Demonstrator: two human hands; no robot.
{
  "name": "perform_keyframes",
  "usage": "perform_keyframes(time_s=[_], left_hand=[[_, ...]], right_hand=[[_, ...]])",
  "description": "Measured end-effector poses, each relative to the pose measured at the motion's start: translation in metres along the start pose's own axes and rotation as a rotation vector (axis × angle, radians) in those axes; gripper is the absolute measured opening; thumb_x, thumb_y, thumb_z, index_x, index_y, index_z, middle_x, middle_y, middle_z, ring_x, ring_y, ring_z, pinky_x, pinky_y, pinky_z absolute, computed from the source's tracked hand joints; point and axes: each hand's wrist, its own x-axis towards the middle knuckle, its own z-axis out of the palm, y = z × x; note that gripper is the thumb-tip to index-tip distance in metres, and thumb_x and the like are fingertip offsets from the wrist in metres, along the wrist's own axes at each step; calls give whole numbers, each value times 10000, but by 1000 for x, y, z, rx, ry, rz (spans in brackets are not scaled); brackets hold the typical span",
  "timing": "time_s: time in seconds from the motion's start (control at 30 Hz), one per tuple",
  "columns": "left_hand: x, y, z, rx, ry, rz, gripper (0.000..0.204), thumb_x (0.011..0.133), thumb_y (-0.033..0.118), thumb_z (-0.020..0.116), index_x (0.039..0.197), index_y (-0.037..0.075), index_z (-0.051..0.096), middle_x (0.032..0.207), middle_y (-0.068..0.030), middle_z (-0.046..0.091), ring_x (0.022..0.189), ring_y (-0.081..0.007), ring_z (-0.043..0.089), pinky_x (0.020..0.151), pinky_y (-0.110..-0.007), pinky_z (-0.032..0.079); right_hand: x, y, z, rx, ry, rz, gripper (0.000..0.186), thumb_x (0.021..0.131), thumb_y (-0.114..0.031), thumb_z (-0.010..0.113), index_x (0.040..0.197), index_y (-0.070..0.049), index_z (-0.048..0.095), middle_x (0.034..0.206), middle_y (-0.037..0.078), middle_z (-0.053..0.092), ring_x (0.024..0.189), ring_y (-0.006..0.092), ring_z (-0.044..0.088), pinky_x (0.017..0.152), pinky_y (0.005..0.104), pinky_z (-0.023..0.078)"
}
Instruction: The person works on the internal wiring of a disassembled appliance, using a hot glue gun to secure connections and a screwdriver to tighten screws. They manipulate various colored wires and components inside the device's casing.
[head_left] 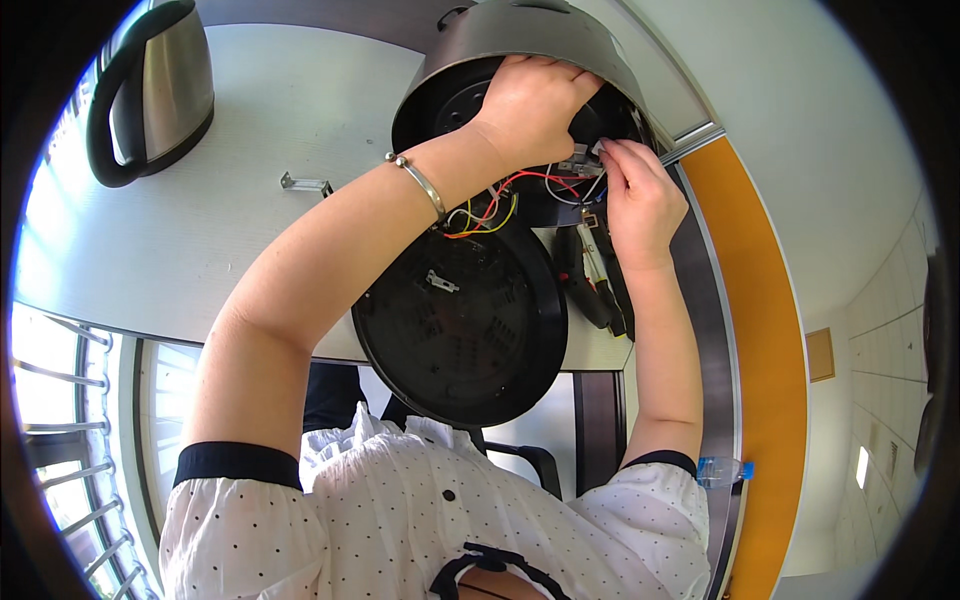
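A dark grey pot-shaped appliance housing (560, 35) lies on its side, its open mouth toward me. My left hand (535, 105) is inside that mouth, fingers curled; its fingertips and anything in them are hidden. At the right of the opening, my right hand (645, 195) is closed, thumb and fingers pinching a small white part (598, 149) beside a metal fitting with wires. Red, white and yellow wires (490, 215) run from the housing to a round black base cover (460, 320), which hangs partly over the table's front edge.
A steel kettle (175, 90) with black handle stands at the far left. On the table (270, 110) lies a small metal bracket (305, 184). Dark-handled tools (597, 275) rest below my right hand. An orange panel (755, 300) and a plastic bottle (722, 471) are at the right.
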Motion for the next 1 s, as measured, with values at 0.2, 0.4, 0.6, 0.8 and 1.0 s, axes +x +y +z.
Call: perform_keyframes(time_s=[0.2,0.4,0.6,0.8,1.0], left_hand=[[0,-1,2,5,23,3,525,610,110,692,1131,128,626,1082,-62,640,1068,-249,580,954,-395,398],[0,0,2,8,14,8,510,617,103,683,1124,128,627,1076,-61,641,1062,-244,583,956,-393,393],[-1,-2,0,12,9,1,519,604,105,692,1118,126,627,1072,-56,642,1065,-238,582,961,-394,389],[-1,-1,1,7,33,8,528,594,110,701,1117,125,628,1066,-50,644,1072,-229,577,968,-388,380],[-1,-1,0,4,10,-2,535,586,109,702,1116,126,628,1071,-55,643,1072,-236,578,971,-389,379]], right_hand=[[1,-2,-3,-55,-50,-5,99,754,-88,695,849,-110,711,831,14,656,683,240,633,585,327,503],[-1,2,0,-26,-48,-7,78,777,-81,690,853,-72,706,830,47,659,684,248,631,606,317,500],[0,2,1,12,-56,5,85,782,-60,688,862,-32,699,843,81,668,714,258,640,636,312,505],[-2,9,2,33,-63,-38,93,775,-67,673,861,-84,704,834,46,661,686,270,631,601,350,511],[-1,5,-2,1,-99,-26,107,787,-73,657,878,-98,706,840,39,659,683,271,630,594,357,509]])
